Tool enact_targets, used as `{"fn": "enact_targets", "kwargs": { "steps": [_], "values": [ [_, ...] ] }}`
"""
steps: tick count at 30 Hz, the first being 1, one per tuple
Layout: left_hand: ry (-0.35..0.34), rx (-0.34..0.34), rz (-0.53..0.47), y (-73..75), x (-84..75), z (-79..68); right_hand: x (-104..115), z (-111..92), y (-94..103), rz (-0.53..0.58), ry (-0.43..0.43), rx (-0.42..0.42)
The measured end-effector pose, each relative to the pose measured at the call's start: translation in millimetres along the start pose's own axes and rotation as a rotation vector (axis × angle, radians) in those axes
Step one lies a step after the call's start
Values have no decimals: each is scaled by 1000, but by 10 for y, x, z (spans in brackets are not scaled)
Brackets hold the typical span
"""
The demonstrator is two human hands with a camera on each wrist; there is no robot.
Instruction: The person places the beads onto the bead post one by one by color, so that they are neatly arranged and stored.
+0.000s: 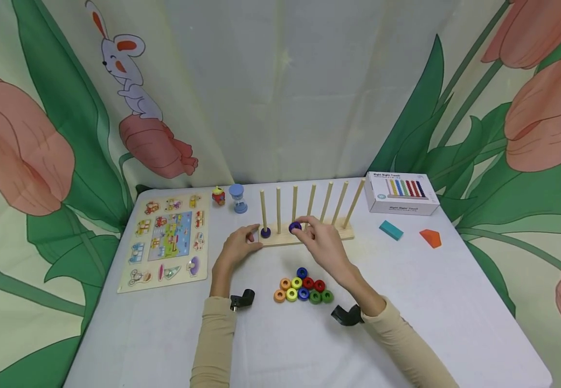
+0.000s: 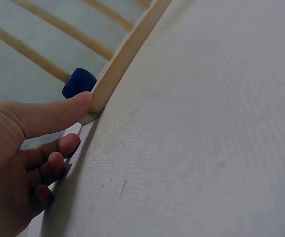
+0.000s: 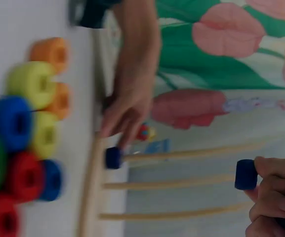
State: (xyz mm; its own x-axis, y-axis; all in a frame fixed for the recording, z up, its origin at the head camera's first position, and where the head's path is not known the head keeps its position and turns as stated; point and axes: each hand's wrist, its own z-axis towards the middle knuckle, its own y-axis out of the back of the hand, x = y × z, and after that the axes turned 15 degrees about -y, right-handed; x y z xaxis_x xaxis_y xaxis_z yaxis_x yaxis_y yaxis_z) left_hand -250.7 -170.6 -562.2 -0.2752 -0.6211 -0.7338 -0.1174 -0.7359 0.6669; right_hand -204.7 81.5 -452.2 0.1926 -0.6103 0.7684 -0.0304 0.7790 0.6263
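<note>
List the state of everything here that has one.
Left hand: holding the rack's left end
Right hand: pinching held ring
Held ring: raised above the rack's base
Seated ring: on leftmost peg
Loose rings: clustered
Rack: standing
Box: looks closed
Hourglass: upright
Puzzle: lying flat
Blocks: lying apart

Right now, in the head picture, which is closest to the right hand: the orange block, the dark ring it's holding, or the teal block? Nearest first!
1. Dark ring: pinched in the right hand.
2. Teal block: to its right.
3. Orange block: farther right, past the teal one.
</note>
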Motion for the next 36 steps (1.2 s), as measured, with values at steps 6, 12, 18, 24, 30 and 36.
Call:
{"fn": "enact_targets", "kwargs": {
  "steps": [6,12,18,24,30,36],
  "values": [
    [-18,-5,-5,-29,-36,-31,432,252,28,67,95,-58],
    [-35,10,10,-53,-57,-28,677,493,-50,55,146,-86],
    [-35,33,4,-67,-70,11,724,614,-120,-11,123,-91],
    [-28,21,9,-9,-73,13,715,614,-176,17,131,-96],
    [-11,25,16,29,-49,5,530,431,-131,117,131,-117],
    [-7,11,11,36,-44,12,-15,71,-82,111,-23,-5]
  ]
}}
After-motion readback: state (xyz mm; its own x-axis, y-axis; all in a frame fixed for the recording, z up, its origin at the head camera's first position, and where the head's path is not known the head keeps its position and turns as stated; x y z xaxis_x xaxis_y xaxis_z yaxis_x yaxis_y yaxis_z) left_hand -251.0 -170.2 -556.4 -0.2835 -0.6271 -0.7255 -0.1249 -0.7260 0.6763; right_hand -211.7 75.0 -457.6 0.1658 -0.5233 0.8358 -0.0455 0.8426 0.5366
